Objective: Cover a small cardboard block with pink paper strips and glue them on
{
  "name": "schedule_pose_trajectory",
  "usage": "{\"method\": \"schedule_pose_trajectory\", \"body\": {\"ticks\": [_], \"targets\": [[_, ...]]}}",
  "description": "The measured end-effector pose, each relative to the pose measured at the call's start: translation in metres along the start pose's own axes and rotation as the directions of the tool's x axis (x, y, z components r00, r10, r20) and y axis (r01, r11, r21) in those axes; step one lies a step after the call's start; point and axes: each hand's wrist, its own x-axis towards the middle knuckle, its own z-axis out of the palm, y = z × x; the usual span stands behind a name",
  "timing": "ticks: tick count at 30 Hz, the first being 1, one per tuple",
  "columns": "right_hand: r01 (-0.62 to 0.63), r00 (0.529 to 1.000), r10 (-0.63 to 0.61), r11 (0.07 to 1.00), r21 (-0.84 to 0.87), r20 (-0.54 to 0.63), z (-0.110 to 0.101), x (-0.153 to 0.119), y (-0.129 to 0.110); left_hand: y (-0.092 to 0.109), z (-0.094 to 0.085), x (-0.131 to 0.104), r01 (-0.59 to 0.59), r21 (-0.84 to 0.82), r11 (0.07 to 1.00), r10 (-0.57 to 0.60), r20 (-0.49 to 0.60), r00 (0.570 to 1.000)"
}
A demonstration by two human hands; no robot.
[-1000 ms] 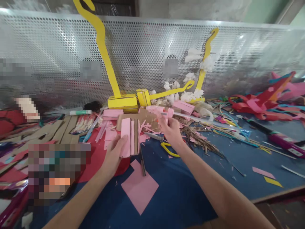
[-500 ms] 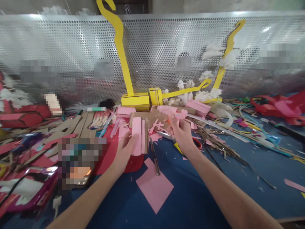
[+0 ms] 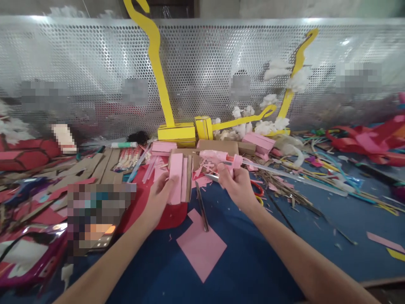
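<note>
My left hand (image 3: 163, 190) grips a small stack of pink-faced cardboard pieces (image 3: 176, 179), thumb on the front and brown edges showing at the right. To its right, my right hand (image 3: 236, 181) is closed round a pink glue gun (image 3: 215, 156), whose nozzle points left towards the stack. A long clear glue stick (image 3: 294, 178) runs out of its back to the right. Under and beside my right hand lie scissors (image 3: 257, 192) with red and yellow handles. A dark craft knife (image 3: 202, 207) rests with its lower end on a pink paper sheet (image 3: 202, 253).
Yellow hook-shaped pieces on boxes (image 3: 177, 133) stand at the back before a perforated metal panel (image 3: 202, 67). Cardboard strips and a phone (image 3: 101, 219) lie left on the blue table (image 3: 253, 261). Red ribbon (image 3: 373, 141) and scraps are at the right.
My right hand has shifted slightly down and left, and the glue gun with its long stick now shows clearly in it. The stack stays in my left hand; the view has shifted slightly.
</note>
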Motion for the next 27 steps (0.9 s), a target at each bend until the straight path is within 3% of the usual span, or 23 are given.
{"method": "schedule_pose_trajectory", "body": {"ticks": [4, 8, 15, 21, 23, 27], "targets": [[0.004, 1.000, -0.006, 0.998, 0.066, 0.023, -0.015, 0.017, 0.003, -0.001, -0.001, -0.001, 0.011, 0.025, 1.000, -0.011, -0.009, 1.000], [0.019, 0.995, -0.028, 0.995, 0.094, 0.093, -0.045, 0.027, 0.012, -0.002, -0.003, 0.001, 0.025, 0.014, 1.000, -0.025, 0.006, 1.000], [0.033, 0.995, -0.046, 0.989, 0.145, 0.087, -0.090, 0.009, 0.042, -0.006, 0.001, -0.001, 0.030, -0.088, 0.996, -0.028, 0.017, 0.999], [0.025, 0.988, -0.054, 0.980, 0.195, 0.142, -0.089, -0.004, 0.043, 0.000, 0.029, -0.011, 0.148, -0.207, 0.967, -0.149, 0.012, 0.989], [0.031, 0.986, -0.065, 0.977, 0.213, 0.155, -0.085, -0.007, 0.044, 0.001, 0.041, -0.010, 0.177, -0.260, 0.949, -0.162, 0.078, 0.984], [0.055, 0.984, -0.093, 0.969, 0.240, 0.150, -0.082, -0.009, 0.049, 0.000, 0.054, -0.006, 0.203, -0.303, 0.931, -0.184, 0.092, 0.979]]}}
